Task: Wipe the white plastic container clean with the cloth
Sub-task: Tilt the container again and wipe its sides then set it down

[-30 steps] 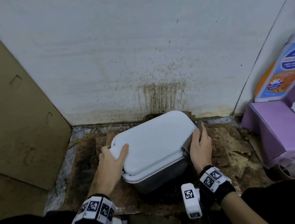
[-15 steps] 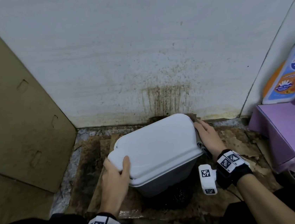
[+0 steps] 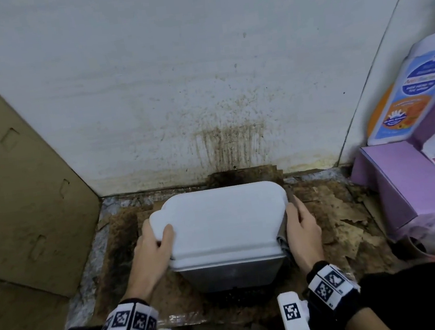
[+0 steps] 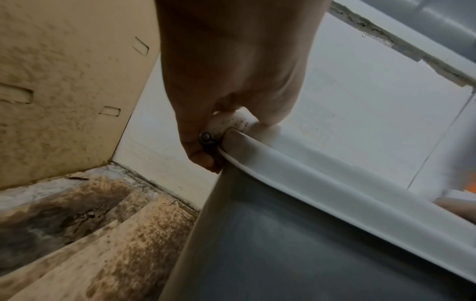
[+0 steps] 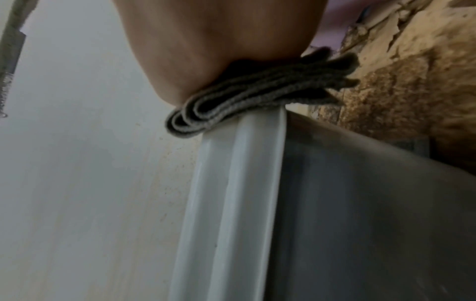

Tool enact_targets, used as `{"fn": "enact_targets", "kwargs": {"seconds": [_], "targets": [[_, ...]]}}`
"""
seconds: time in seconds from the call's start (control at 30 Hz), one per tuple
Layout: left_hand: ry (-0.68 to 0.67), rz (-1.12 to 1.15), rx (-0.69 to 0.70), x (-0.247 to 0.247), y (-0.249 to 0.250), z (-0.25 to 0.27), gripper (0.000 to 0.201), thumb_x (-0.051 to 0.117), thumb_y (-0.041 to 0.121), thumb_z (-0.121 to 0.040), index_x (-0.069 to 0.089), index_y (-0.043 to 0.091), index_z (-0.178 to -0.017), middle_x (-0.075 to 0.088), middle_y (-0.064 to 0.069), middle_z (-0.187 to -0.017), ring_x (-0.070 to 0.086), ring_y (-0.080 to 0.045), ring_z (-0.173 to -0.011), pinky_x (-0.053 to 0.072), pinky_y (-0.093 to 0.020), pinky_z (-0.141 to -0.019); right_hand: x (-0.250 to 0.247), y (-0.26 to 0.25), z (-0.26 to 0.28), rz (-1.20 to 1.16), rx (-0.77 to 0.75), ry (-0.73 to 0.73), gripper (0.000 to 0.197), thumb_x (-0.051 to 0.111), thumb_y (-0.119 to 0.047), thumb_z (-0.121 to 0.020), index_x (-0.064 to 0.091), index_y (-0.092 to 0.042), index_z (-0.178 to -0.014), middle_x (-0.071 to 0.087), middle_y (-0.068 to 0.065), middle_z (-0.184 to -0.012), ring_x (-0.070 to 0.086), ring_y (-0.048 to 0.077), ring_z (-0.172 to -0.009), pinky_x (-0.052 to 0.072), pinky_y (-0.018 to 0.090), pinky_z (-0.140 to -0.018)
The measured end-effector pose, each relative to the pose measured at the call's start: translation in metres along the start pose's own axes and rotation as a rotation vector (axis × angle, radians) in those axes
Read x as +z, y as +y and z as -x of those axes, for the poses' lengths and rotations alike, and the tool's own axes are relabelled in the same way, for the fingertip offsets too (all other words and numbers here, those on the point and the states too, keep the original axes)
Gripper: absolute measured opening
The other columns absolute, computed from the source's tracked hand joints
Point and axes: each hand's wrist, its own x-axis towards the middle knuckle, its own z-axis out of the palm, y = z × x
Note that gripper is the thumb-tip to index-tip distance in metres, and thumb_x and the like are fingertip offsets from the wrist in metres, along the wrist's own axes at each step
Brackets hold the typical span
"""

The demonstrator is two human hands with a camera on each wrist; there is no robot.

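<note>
Nearest me, my left hand (image 3: 153, 244) grips the left corner of the white plastic container (image 3: 225, 221), thumb on the lid, fingers curled under the rim. My right hand (image 3: 300, 227) presses the folded grey cloth (image 3: 283, 238) flat against the container's right rim edge; its fingers lie straight along the side. The container stands upright on stained brown cardboard (image 3: 335, 213), lid closed, its grey body below. To the right sits a purple box (image 3: 414, 185). Behind the container rises a white wall (image 3: 200, 71) with brown streaks.
</note>
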Motion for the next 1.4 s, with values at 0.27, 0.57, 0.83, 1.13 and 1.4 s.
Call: {"fn": "enact_targets", "kwargs": {"seconds": [0.27, 0.57, 0.83, 1.13, 1.4], "targets": [[0.035, -0.261, -0.089, 0.007, 0.009, 0.009, 0.074, 0.033, 0.054, -0.104, 0.012, 0.012, -0.161, 0.025, -0.020, -0.162, 0.025, -0.038, -0.147, 0.024, -0.053, -0.119, -0.006, 0.003, 0.000, -0.014, -0.028, -0.041, 0.044, 0.040, -0.033, -0.107, 0.046, -0.023, -0.150, 0.048, -0.003, -0.152, 0.040, 0.018, -0.141, 0.028, 0.025, -0.106], [-0.005, -0.306, 0.540, 0.057, 0.087, 0.030, 0.053, 0.020, 0.038, -0.110, 0.017, 0.025, -0.162, 0.000, 0.012, -0.170, -0.008, 0.001, -0.152, -0.010, -0.014, -0.118, 0.016, -0.017, 0.018, -0.083, -0.113, -0.136, 0.042, 0.037, -0.034, -0.108, 0.044, -0.026, -0.149, 0.047, -0.019, -0.133, 0.040, 0.000, -0.125, 0.028, 0.018, -0.103], [-0.033, -0.426, 0.633, 0.043, 0.089, 0.011, 0.049, 0.024, 0.038, -0.111, 0.021, 0.036, -0.160, 0.005, 0.006, -0.171, 0.000, -0.007, -0.156, 0.004, -0.030, -0.127, 0.055, -0.029, 0.025, -0.351, -0.072, -0.321, 0.034, 0.040, -0.040, -0.106, 0.048, -0.041, -0.140, 0.051, -0.019, -0.141, 0.048, -0.004, -0.127, 0.034, 0.023, -0.111], [-0.066, -0.400, 0.633, 0.002, 0.067, 0.003, 0.055, 0.019, 0.047, -0.105, 0.022, 0.039, -0.159, 0.001, 0.012, -0.170, -0.007, 0.001, -0.154, -0.004, -0.026, -0.125, 0.090, -0.041, 0.033, -0.348, -0.131, -0.309, 0.035, 0.036, -0.045, -0.106, 0.042, -0.048, -0.141, 0.041, -0.022, -0.150, 0.040, -0.005, -0.135, 0.030, 0.021, -0.113], [-0.037, -0.292, 0.599, -0.013, 0.054, 0.002, 0.050, 0.028, 0.040, -0.107, 0.030, 0.038, -0.157, 0.009, 0.016, -0.169, 0.006, 0.001, -0.154, 0.006, -0.023, -0.125, 0.139, -0.034, 0.043, -0.112, -0.214, -0.272, 0.047, 0.024, -0.052, -0.106, 0.023, -0.050, -0.153, -0.008, -0.026, -0.163, -0.002, -0.002, -0.150, 0.008, 0.028, -0.120]]}}
